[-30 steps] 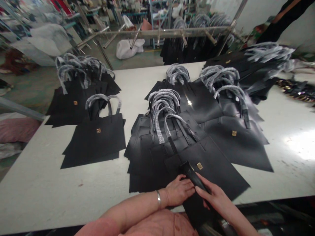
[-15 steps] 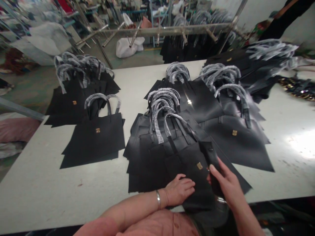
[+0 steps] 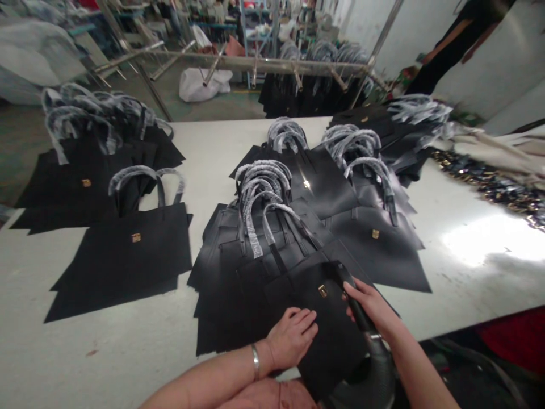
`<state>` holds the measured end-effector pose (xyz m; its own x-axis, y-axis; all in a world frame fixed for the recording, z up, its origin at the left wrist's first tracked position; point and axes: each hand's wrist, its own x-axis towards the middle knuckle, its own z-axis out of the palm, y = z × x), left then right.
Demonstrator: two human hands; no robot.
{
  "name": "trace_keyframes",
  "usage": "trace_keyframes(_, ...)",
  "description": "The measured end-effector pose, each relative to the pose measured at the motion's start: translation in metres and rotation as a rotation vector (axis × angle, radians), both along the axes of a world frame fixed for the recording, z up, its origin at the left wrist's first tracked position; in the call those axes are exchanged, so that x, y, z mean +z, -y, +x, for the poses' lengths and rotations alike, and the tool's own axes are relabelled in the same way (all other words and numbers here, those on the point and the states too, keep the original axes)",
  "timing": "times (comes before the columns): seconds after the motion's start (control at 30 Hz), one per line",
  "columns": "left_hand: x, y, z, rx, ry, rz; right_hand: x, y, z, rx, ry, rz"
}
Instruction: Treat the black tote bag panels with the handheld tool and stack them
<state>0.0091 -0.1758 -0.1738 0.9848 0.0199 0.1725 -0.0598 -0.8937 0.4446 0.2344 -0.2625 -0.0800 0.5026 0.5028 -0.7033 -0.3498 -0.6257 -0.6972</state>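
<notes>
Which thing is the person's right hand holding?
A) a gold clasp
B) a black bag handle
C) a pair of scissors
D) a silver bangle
B. The right hand has its fingers wrapped around the black bag handle of the black tote bag.

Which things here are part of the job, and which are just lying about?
Part of the job: left hand, right hand, black tote bag, its handle, the stack beneath it.
Just lying about: other tote piles, white sack, metal rack.
</notes>
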Motion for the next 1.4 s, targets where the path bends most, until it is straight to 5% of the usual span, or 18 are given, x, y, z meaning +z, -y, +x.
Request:
trace_keyframes(0.2, 0.004, -0.001, 0.0, -0.009, -0.013, 0.017, 0.001, 0.008, 0.01, 0.046, -0.015, -0.008)
trace_keyframes(0.37, 0.006, -0.002, 0.001, -0.002, -0.016, 0.006, 0.0, -0.016, 0.011, -0.01, 0.107, 0.059)
trace_keyframes(0.57, 0.008, 0.001, 0.002, 0.043, -0.039, -0.104, 0.022, 0.001, 0.01, -0.049, 0.229, 0.085)
trace_keyframes(0.67, 0.014, -0.011, 0.003, 0.207, -0.038, -0.173, 0.021, 0.028, 0.004, 0.059, 0.195, 0.014)
trace_keyframes(0.73, 0.017, -0.027, 0.002, 0.444, -0.042, -0.16, 0.013, 0.041, -0.005, 0.099, 0.172, -0.046)
trace_keyframes(0.87, 0.021, -0.058, 0.001, 0.761, -0.144, -0.12, -0.004, 0.048, -0.025, 0.069, 0.1, -0.061)
trace_keyframes(1.03, 0.02, -0.068, 0.008, 0.695, -0.353, -0.218, -0.006, 0.025, -0.027, -0.042, 0.03, -0.008)
trace_keyframes(1.23, 0.016, -0.068, 0.006, 0.599, -0.353, -0.337, -0.006, -0.01, -0.012, -0.161, 0.083, 0.046)
trace_keyframes(1.4, 0.021, -0.073, 0.009, 0.687, -0.373, -0.44, -0.001, 0.003, -0.015, -0.116, 0.136, 0.035)
